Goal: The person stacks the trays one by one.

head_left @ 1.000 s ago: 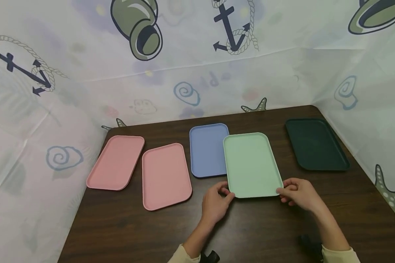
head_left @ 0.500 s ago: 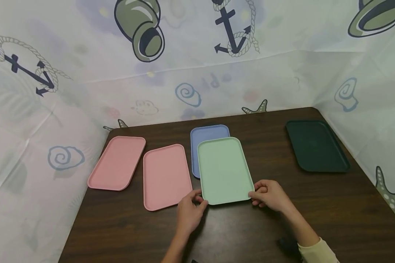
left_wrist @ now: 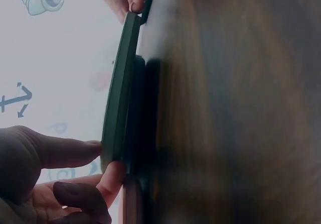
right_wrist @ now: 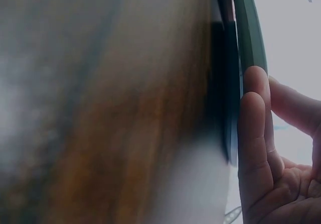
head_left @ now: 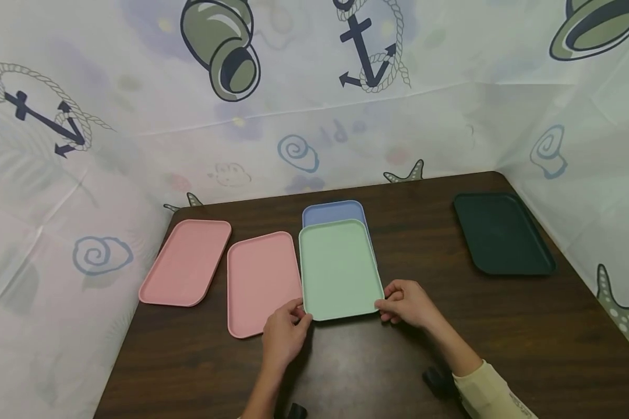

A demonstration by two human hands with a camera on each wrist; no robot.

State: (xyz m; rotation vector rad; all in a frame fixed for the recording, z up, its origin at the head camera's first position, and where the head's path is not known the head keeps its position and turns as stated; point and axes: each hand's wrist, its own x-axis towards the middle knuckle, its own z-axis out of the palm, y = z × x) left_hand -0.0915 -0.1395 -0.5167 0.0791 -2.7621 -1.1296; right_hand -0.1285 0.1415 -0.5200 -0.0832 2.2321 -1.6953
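Observation:
A light green tray (head_left: 340, 270) is held between both hands by its near corners, overlapping most of a blue tray (head_left: 332, 212) in the head view. My left hand (head_left: 285, 334) pinches the near left corner, thumb above and fingers beneath, beside a pink tray (head_left: 262, 279). At the near right corner, my right hand (head_left: 406, 304) pinches the rim in the same way. Seen edge-on in the left wrist view, the green tray (left_wrist: 118, 93) sits above the tabletop with the darker edge of the blue tray below it.
Another pink tray (head_left: 186, 262) lies at the far left of the brown table (head_left: 199, 366). A dark green tray (head_left: 505, 233) lies near the right edge. Patterned cloth (head_left: 293, 87) hangs behind and along the sides of the table.
Both hands have carried the light green tray leftward, from beside the blue tray to over it, so that mainly the blue tray's far part still shows. The other trays have stayed in place.

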